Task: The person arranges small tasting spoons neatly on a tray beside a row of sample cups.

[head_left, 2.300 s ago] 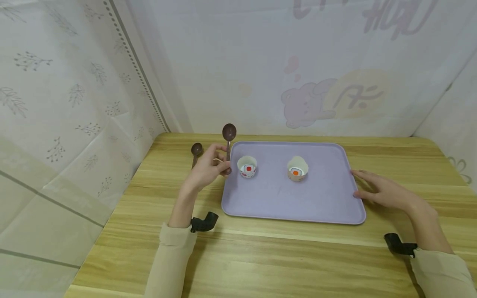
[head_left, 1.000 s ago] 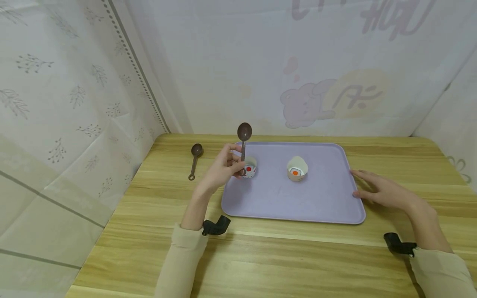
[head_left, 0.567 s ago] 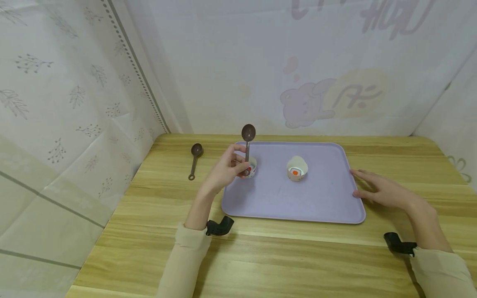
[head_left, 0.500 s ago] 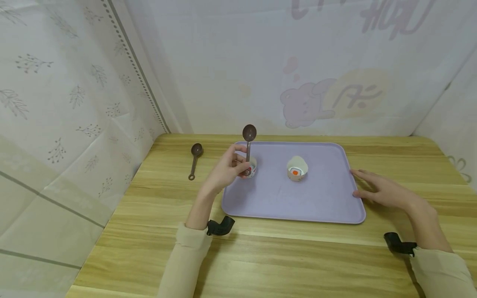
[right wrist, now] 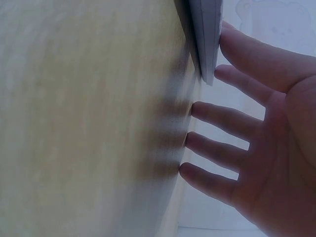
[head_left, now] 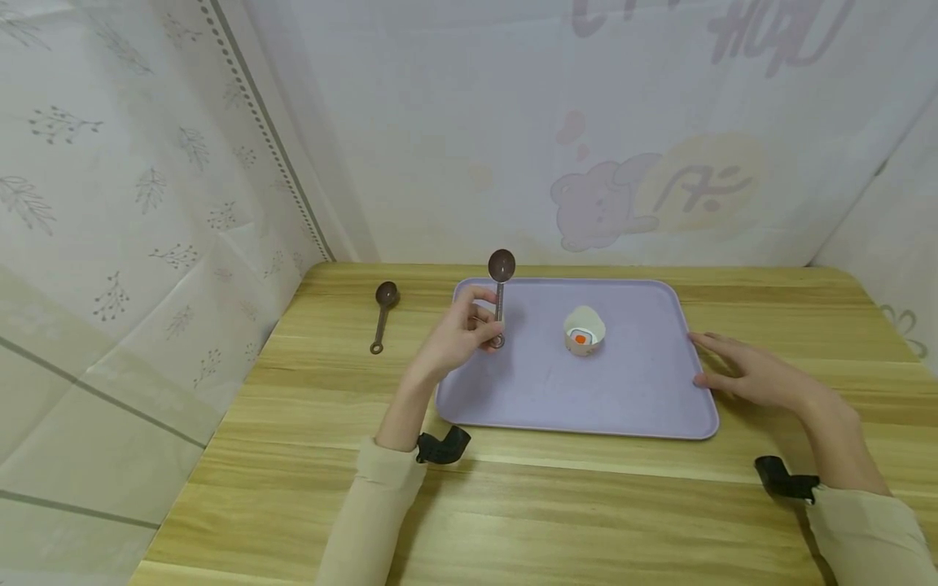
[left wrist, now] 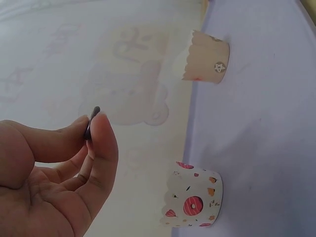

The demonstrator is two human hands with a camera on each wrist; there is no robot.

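Note:
My left hand (head_left: pixel 458 338) pinches a brown measuring spoon (head_left: pixel 501 267) by the lower end of its handle, bowl upward, over the left part of a lilac tray (head_left: pixel 557 399). In the head view that hand largely hides a white baking cup; the left wrist view shows this cup (left wrist: pixel 195 197), printed with doughnuts, standing below the fingers. Farther right on the tray stands a beige baking cup (head_left: pixel 584 346) with a white and orange piece (head_left: pixel 582 337) inside. With fingers extended, my right hand (head_left: pixel 758 373) touches the tray's right edge.
A second, smaller brown measuring spoon (head_left: pixel 382 319) lies on the wooden table (head_left: pixel 557 505), left of the tray. A white printed curtain (head_left: pixel 440 146) hangs behind the table, and another patterned curtain (head_left: pixel 146 244) borders its left side.
My left hand has carried the spoon rightward from the tray's left edge to over the tray, now covering the doughnut cup and uncovering the smaller spoon's handle. My right hand stays at the tray's edge.

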